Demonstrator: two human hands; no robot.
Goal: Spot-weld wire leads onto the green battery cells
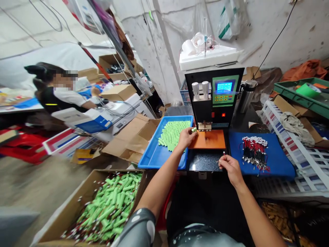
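Observation:
My left hand (pixel 185 138) is closed on a green battery pack (pixel 193 130), its cell ends showing past the fingertips. It holds the pack at the left edge of the orange plate (pixel 214 142), beside the electrodes (pixel 205 127) of a black spot welder (pixel 189 80). Over the black table's front edge, my right hand (pixel 232 169) pinches a thin wire lead (pixel 224 153) with a small white connector at its tip. Rows of green battery packs (pixel 174 133) lie in the blue tray (pixel 151 154) on the left. A pile of red and black wire leads (pixel 255 152) rests on a blue mat (pixel 281 154) to the right.
A cardboard box (pixel 64 206) full of green packs with wires stands low at left. White plastic crates (pixel 300 164) and a green tray (pixel 285 90) line the right side. A steel flask (pixel 248 96) stands behind the welder. Another person (pixel 61 92) sits at a left-hand bench.

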